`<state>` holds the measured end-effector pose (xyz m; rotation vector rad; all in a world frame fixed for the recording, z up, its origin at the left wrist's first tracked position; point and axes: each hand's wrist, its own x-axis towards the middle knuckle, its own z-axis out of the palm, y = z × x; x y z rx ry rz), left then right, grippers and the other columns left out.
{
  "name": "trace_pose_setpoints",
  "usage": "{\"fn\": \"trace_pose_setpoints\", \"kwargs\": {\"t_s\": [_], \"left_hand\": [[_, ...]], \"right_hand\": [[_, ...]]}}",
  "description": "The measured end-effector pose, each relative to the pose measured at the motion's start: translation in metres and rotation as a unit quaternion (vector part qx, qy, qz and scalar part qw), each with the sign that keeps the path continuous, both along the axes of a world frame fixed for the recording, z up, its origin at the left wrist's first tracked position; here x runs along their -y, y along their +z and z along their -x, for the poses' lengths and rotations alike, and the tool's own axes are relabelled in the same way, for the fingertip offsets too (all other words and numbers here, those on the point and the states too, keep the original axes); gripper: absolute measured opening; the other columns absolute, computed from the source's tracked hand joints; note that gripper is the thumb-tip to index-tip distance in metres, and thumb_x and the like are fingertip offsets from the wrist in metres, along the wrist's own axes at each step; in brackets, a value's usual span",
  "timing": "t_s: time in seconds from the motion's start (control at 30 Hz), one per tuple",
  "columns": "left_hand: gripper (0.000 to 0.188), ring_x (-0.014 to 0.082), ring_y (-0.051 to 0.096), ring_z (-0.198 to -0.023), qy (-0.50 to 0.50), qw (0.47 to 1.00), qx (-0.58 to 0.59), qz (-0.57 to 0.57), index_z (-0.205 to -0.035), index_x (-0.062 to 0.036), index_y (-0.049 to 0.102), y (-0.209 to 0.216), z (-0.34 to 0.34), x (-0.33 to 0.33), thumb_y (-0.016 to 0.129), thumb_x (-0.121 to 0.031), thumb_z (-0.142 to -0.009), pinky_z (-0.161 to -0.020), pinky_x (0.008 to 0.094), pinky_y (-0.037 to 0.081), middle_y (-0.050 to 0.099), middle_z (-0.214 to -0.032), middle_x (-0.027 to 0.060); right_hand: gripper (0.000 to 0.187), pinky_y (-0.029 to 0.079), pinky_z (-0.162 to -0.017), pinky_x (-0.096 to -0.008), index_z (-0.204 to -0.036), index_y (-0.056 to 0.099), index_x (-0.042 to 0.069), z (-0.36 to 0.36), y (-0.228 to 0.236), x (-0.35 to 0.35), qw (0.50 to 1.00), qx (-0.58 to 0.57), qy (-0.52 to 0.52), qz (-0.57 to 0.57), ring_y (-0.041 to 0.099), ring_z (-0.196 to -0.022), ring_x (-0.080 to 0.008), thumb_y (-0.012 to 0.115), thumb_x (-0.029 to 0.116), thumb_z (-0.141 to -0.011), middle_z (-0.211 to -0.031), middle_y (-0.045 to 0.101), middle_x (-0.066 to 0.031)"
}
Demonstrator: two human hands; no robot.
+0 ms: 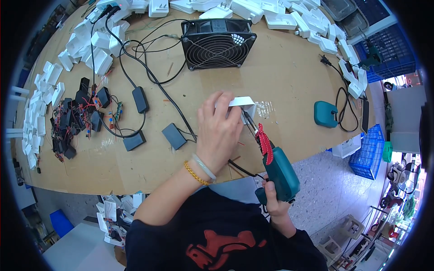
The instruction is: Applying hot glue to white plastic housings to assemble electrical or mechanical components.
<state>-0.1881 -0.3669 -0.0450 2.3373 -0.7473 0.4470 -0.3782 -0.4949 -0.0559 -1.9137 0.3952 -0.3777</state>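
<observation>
My left hand (219, 124) is closed on a small white plastic casing (245, 102) above the cardboard-covered table; its fingertips are partly hidden. In my right hand (275, 201) is a teal pistol-shaped power tool (281, 175), with red dotted wrapping (264, 142) along its front and slim metal prongs at the tip. The prongs reach up to the casing's open side. Whether they touch it I cannot tell. A black cord runs beside the tool's grip.
A black fan (219, 47) stands at the table's far side, with white casings (99, 38) piled around. Black modules and wired boards (74, 117) lie at left, near black adapters (174, 136) on cords. At right sit a teal block (325, 114) and a plug cord (346, 101).
</observation>
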Motion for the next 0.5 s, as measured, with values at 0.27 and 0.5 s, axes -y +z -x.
{"fn": "trace_pose_setpoints", "kwargs": {"t_s": [0.27,0.5], "left_hand": [[0.014,0.0355,0.049,-0.119,0.000,1.000,0.003,-0.002,-0.088,-0.0003,0.062,0.0001,0.0004,-0.0006,0.069,-0.004,-0.076,-0.096,0.0463,0.043,0.053,-0.120,0.0145],[0.014,0.0353,0.049,-0.119,-0.003,1.000,0.004,-0.002,-0.087,0.0000,0.062,0.0006,0.0000,-0.0006,0.069,-0.004,-0.076,-0.096,0.0456,0.043,0.052,-0.119,0.0145]], "right_hand": [[0.024,0.044,-0.052,-0.0324,-0.091,0.067,-0.003,-0.0046,-0.0033,-0.0037,0.998,0.052,-0.034,0.023,0.057,-0.054,-0.0233,0.071,0.019,-0.083,-0.070,0.060,-0.0108],[0.023,0.044,-0.052,-0.0323,-0.090,0.066,-0.004,-0.0045,-0.0008,-0.0029,0.998,0.044,-0.027,0.032,0.057,-0.054,-0.0232,0.071,0.018,-0.083,-0.071,0.060,-0.0116]]}}
